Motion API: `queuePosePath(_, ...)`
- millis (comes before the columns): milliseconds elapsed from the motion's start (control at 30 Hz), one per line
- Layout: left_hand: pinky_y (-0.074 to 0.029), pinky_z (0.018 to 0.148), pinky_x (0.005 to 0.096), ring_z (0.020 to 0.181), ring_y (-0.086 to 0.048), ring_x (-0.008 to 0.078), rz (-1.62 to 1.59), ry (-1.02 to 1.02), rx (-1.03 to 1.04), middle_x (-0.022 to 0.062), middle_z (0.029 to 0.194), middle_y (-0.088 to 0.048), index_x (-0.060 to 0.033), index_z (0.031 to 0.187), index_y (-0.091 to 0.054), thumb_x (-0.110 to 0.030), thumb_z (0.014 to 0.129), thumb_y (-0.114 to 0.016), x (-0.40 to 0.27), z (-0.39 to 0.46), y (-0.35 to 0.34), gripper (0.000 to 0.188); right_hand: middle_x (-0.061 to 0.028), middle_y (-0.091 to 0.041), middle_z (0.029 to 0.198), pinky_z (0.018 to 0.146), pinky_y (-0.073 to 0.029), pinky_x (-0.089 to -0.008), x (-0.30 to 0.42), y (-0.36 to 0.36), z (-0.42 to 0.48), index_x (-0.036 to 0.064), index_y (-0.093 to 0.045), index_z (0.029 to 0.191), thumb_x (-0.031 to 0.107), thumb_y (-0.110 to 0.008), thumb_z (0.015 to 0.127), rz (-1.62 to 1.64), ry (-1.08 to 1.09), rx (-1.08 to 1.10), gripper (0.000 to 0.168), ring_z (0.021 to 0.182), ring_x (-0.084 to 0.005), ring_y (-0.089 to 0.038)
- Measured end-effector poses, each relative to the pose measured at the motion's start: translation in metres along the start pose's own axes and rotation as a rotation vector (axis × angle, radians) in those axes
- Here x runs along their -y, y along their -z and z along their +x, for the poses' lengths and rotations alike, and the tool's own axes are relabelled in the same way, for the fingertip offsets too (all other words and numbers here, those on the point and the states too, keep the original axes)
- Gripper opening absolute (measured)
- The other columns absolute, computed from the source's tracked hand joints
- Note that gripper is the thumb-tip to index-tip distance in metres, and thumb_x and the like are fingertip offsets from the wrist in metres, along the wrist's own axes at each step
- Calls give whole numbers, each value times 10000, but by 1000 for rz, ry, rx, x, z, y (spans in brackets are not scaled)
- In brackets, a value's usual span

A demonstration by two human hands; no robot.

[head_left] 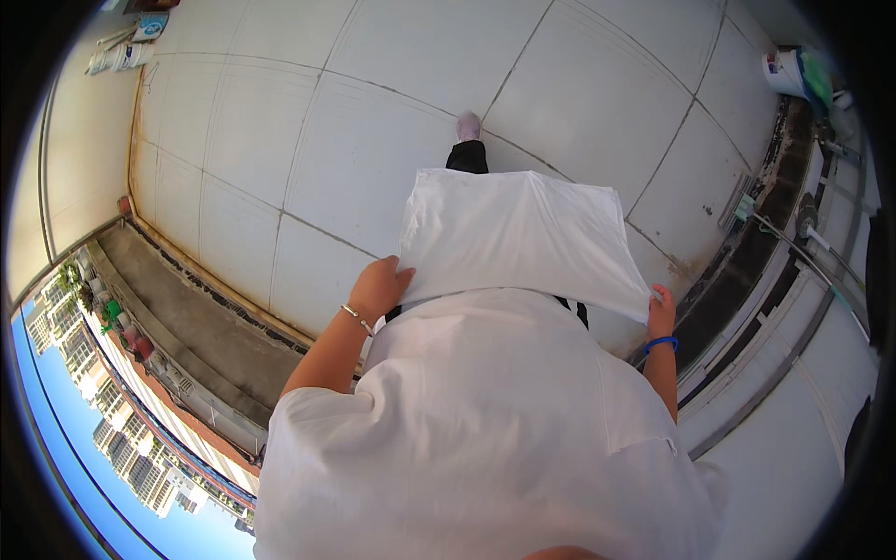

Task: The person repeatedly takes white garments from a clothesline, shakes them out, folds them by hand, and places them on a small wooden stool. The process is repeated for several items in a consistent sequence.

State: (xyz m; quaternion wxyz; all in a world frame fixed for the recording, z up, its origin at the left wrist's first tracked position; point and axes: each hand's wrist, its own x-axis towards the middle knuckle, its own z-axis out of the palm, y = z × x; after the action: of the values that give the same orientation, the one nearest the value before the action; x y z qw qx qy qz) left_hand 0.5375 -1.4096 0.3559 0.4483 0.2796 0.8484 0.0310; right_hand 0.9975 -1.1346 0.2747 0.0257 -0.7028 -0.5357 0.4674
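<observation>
A white cloth (518, 231) is spread out in front of my body at waist height, its far edge hanging over one black trouser leg. My left hand (383, 287), with a silver bracelet at the wrist, pinches the cloth's near left corner between thumb and fingers. At the near right corner, my right hand (660, 311) grips the cloth; a blue band circles that wrist. Between the hands, the cloth's near edge lies close to my white shirt (504, 392). Below the cloth's far edge a pinkish shoe (469, 127) stands on the floor.
Pale floor tiles (364, 154) lie underfoot. A low concrete ledge (196, 294) runs along the left, with potted plants (112, 311) beyond it. Mops (743, 207) and a white bucket (784, 73) stand at the right. More buckets (122, 57) are at the far left.
</observation>
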Motion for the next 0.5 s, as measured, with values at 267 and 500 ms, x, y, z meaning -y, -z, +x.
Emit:
queuePosePath(267,-301,484,280,553,-286,86,-703,79,-170,-18,553,-365,-8,670,-451,-273,916,-537,-38,120,91,373,-3,-592,841,671,-423,-223,134,0,80,22,-601,1108,104,-524,908,553,-30,58,230,739,-90,-528)
queuePosePath(500,-264,437,296,519,-236,96,-580,26,-192,0,519,-296,-15,643,-363,-234,919,-515,-82,203,223,383,6,-591,810,666,-404,-205,216,-16,124,38,-643,997,103,-503,903,44,64,-4,180,708,-69,-499)
